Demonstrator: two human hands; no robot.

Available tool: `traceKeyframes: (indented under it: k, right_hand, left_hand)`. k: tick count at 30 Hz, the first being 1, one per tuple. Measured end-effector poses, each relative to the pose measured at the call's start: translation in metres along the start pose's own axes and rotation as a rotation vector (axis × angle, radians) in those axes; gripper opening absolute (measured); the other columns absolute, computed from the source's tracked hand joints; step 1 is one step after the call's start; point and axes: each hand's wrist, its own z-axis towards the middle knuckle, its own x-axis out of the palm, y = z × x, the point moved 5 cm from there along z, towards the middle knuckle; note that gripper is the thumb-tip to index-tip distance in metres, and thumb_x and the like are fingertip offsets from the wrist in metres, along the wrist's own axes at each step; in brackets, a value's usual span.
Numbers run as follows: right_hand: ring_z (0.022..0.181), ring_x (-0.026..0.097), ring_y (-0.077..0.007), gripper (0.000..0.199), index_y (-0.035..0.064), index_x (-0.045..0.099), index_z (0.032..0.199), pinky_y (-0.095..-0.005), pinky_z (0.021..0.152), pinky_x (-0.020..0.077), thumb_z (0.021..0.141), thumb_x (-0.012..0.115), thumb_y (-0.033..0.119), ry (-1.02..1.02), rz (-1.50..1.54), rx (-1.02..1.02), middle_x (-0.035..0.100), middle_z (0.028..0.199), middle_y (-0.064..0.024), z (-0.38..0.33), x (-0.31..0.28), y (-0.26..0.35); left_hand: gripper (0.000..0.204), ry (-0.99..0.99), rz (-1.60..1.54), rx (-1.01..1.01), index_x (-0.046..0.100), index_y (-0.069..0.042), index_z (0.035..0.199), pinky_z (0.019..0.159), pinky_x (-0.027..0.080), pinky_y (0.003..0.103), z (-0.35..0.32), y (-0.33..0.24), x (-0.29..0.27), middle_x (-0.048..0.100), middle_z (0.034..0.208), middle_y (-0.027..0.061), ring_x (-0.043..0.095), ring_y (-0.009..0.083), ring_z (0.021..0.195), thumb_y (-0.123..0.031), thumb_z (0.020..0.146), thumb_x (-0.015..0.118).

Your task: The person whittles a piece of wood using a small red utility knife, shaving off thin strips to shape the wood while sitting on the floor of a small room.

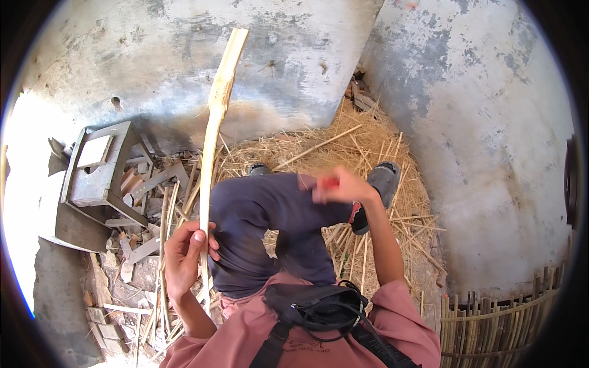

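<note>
My left hand (184, 254) grips a long pale split bamboo strip (215, 122) near its lower part; the strip rises upright past my left knee toward the wall. My right hand (340, 187) is blurred over my right knee, closed on something small and red (330, 182) that I cannot make out. I sit with my legs in dark trousers (270, 221) bent, feet in grey shoes (383, 178) resting on straw.
A grey wooden stool (98, 168) lies tipped at the left among wood scraps and bamboo slivers (147, 245). Straw (343, 147) covers the floor ahead. Concrete walls stand behind. A woven bamboo panel (497, 325) is at the lower right.
</note>
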Motion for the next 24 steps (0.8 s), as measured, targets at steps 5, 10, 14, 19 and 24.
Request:
traceKeyframes:
  k: [5,10,14,19,24]
  right_hand:
    - [0.055,0.037,-0.0028,0.060,0.0103,0.046,0.158,-0.0206,0.049,0.0263,0.102,0.063,0.021,-0.579,0.633,-0.334,0.056,0.078,0.0034,0.002,-0.071,0.027]
    - [0.057,0.040,-0.0024,0.043,0.0050,0.061,0.144,-0.0189,0.050,0.0298,0.106,0.060,0.024,-0.174,0.316,-0.088,0.059,0.077,0.0035,-0.017,-0.033,0.040]
    - [0.056,0.039,-0.0021,0.039,0.0054,0.065,0.139,-0.0184,0.048,0.0288,0.107,0.060,0.027,-0.077,0.159,-0.200,0.061,0.077,0.0021,-0.039,-0.007,0.042]
    - [0.049,0.031,0.0010,0.063,-0.0053,0.048,0.152,-0.0185,0.043,0.0217,0.108,0.061,0.039,-0.363,0.713,-0.446,0.057,0.073,0.0017,-0.053,-0.012,0.077]
    - [0.052,0.034,0.0007,0.059,-0.0069,0.051,0.150,-0.0187,0.048,0.0246,0.108,0.062,0.034,-0.503,0.553,-0.435,0.054,0.073,0.0030,-0.051,-0.007,0.107]
  left_hand:
    - [0.029,-0.086,-0.012,0.036,0.066,0.004,0.116,0.053,0.045,0.022,0.005,-0.004,-0.002,0.061,0.074,0.0038,0.058,0.0094,0.056,-0.024,0.111,0.059]
    - [0.025,-0.085,-0.017,0.038,0.065,0.004,0.116,0.051,0.047,0.023,0.012,-0.021,-0.001,0.063,0.075,0.0045,0.060,0.0098,0.056,-0.020,0.111,0.058]
    - [0.021,0.026,0.001,0.055,0.065,0.003,0.116,0.050,0.050,0.023,0.030,-0.036,0.030,0.063,0.076,0.0041,0.061,0.0087,0.056,-0.014,0.112,0.054]
    - [0.019,0.300,0.031,0.013,0.063,0.005,0.118,0.056,0.055,0.023,0.052,-0.033,0.099,0.066,0.080,0.0051,0.066,0.0097,0.060,-0.010,0.111,0.053]
    - [0.020,0.430,0.069,-0.003,0.065,0.006,0.119,0.060,0.061,0.025,0.052,-0.029,0.133,0.072,0.084,0.0084,0.073,0.0127,0.067,-0.010,0.110,0.056]
